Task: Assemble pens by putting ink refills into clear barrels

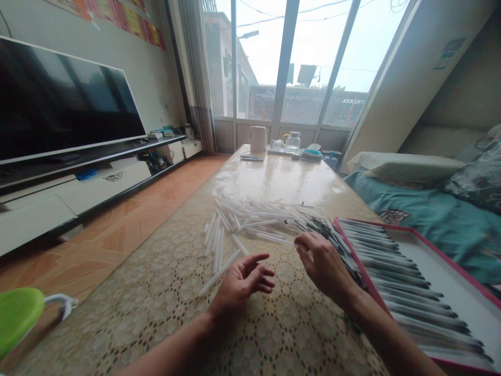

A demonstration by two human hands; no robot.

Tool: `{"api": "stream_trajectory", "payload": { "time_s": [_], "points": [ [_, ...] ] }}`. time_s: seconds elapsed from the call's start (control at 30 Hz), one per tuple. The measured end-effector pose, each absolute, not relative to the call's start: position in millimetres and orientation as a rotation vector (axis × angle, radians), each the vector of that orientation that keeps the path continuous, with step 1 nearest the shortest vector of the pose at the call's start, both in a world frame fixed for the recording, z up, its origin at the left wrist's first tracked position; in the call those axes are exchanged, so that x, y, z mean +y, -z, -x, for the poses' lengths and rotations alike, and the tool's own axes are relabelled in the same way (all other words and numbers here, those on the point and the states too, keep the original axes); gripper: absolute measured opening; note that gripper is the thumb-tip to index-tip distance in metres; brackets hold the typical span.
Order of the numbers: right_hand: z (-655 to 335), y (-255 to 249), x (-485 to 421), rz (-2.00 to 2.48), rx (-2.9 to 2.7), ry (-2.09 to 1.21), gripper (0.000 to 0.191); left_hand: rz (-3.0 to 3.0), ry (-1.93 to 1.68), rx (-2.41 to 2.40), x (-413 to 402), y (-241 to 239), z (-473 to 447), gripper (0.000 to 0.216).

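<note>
My left hand [245,279] is over the patterned table, palm turned inward and fingers apart, with nothing between them. A white tube [214,278] lies just behind its fingers. My right hand [323,263] has its fingers bent and the fingertips together at the end of another clear white tube [272,238]; whether it grips that tube is hidden. Beside it is a bunch of thin black-tipped sticks [329,230], partly covered by the hand. Beyond both hands spreads a loose pile of white tubes [250,211].
A pink-rimmed box [454,267] on the right holds a row of dark-ended pens or sticks [415,292]. A jug [257,139], a glass pot [293,142] and a tissue pack [312,152] stand at the table's far end. A green stool [19,316] is at the lower left.
</note>
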State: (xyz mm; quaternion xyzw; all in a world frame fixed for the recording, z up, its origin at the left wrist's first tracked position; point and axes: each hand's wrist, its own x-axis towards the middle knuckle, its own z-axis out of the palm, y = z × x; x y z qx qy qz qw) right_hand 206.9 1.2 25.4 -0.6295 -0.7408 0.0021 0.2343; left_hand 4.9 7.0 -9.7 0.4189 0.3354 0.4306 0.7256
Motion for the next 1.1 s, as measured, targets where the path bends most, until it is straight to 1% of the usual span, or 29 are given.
{"api": "stream_trajectory", "payload": {
  "time_s": [0.07, 0.1, 0.23, 0.3, 0.33, 0.4, 0.47, 0.63, 0.73, 0.8, 0.9, 0.97, 1.1],
  "points": [
    [-190.8, -23.8, -9.6, 1.586, -2.071, -0.124, 0.013, -0.835, -0.941, 0.707, 7.5, 9.6, -4.4, 0.042],
    [-183.9, -23.5, -13.5, 1.542, -2.090, -0.171, 0.013, -0.801, -0.942, 0.696, 7.9, 9.8, -3.7, 0.040],
    [-185.4, -27.1, -14.7, 1.497, -2.136, -0.282, 0.012, -0.722, -0.968, 0.695, 9.9, 10.2, -0.1, 0.026],
    [-205.4, -27.8, -9.1, 1.704, -2.089, -0.166, 0.015, -0.693, -0.985, 0.715, 10.2, 9.3, 0.9, 0.023],
    [-217.6, -26.8, -6.2, 1.878, -2.042, -0.032, 0.016, -0.681, -0.990, 0.722, 10.2, 8.7, 1.0, 0.022],
    [-240.5, -22.0, -2.3, 2.193, -1.978, 0.270, 0.011, -0.660, -0.996, 0.725, 9.7, 7.5, 0.8, 0.021],
    [-255.8, -14.9, -1.8, 2.365, -1.950, 0.438, 0.009, -0.644, -1.009, 0.722, 9.3, 6.9, 0.4, 0.020],
    [-262.8, -2.1, -5.8, 2.443, -1.915, 0.473, 0.009, -0.598, -1.052, 0.725, 9.1, 7.4, -0.7, 0.013],
    [-260.8, -4.3, -6.2, 2.388, -1.893, 0.486, 0.010, -0.555, -1.085, 0.756, 8.2, 5.6, -2.2, 0.008],
    [-255.8, -9.9, -7.6, 2.202, -1.923, 0.410, 0.009, -0.524, -1.115, 0.787, 7.0, 3.2, -3.5, 0.009],
    [-238.2, -21.3, -14.5, 1.834, -1.979, 0.050, 0.010, -0.489, -1.156, 0.813, 6.2, -0.3, -4.2, 0.007],
    [-222.7, -27.6, -21.3, 1.671, -1.958, -0.164, 0.010, -0.465, -1.193, 0.820, 7.3, -1.8, -3.1, 0.007],
    [-201.2, -32.5, -31.3, 1.549, -1.891, -0.258, 0.011, -0.419, -1.280, 0.846, 11.9, -2.2, 0.7, 0.010]
  ]
}}
